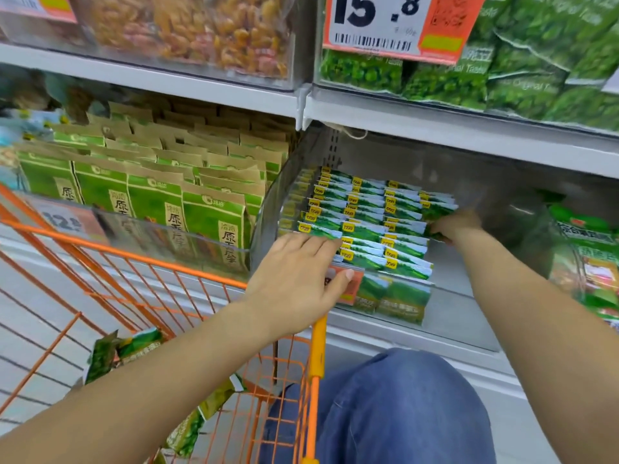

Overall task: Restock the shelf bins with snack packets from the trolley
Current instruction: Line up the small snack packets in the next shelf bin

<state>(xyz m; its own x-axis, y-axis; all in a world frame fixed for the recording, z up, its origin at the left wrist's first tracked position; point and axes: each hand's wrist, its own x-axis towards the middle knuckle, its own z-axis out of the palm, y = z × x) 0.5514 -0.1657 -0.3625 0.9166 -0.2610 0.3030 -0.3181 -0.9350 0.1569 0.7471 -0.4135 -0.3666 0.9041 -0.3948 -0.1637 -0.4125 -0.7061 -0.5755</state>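
Observation:
A clear plastic shelf bin (462, 316) holds several rows of green snack packets (365, 216) with yellow corner labels. My left hand (298, 283) rests flat on the bin's front edge, fingers straight on the nearest packets, thumb on the orange price tag (351, 289). My right hand (455, 226) reaches into the bin's right side and grips a small stack of green packets (438, 209) at the end of the back rows. The orange wire trolley (167, 296) stands at the lower left with a few green packets (124, 353) lying in it.
Left of the bin, a second bin (150, 236) holds upright green and brown bags. The shelf above carries nuts and green pea bags behind a 15.8 price sign (395, 21). More green packets (589, 262) fill the bin at right. My knee in blue trousers (402, 406) is below.

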